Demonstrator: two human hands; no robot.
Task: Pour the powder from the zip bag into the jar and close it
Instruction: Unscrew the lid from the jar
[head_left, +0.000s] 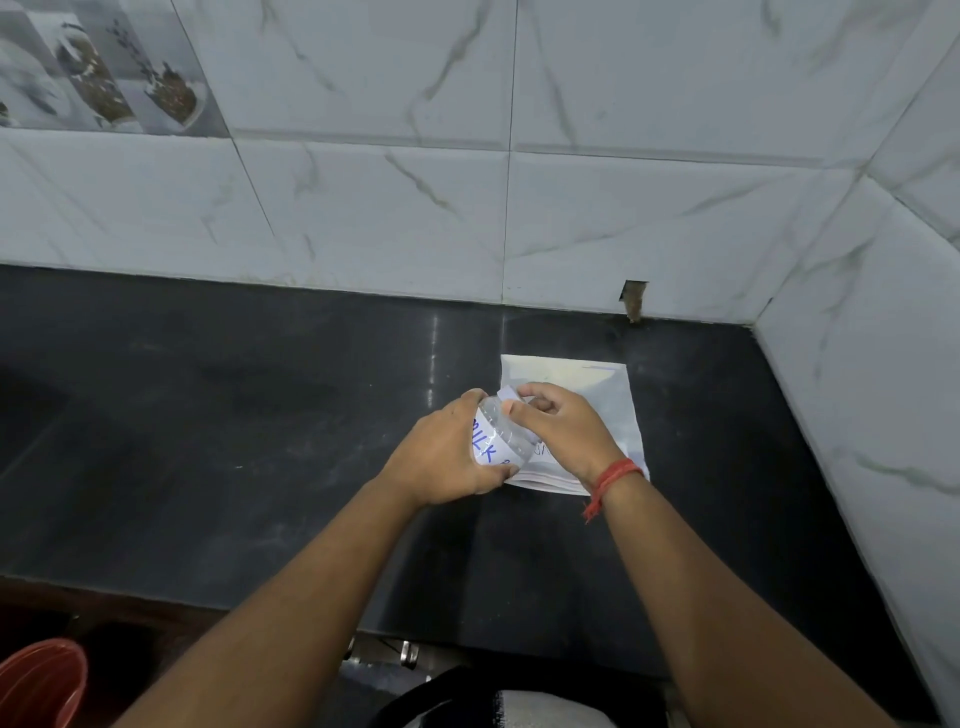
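My left hand (441, 457) wraps the clear plastic jar (496, 434), tilted above the bench (260, 415); my right hand (561, 428) grips its lid (511, 393). It seems light and slick. The zip bag (582, 384) lies flat behind, limp; I'd pinch its corners.

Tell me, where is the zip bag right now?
In the head view the zip bag lies flat on the dark counter, right of centre near the tiled corner, partly under the right hand and just behind the jar.
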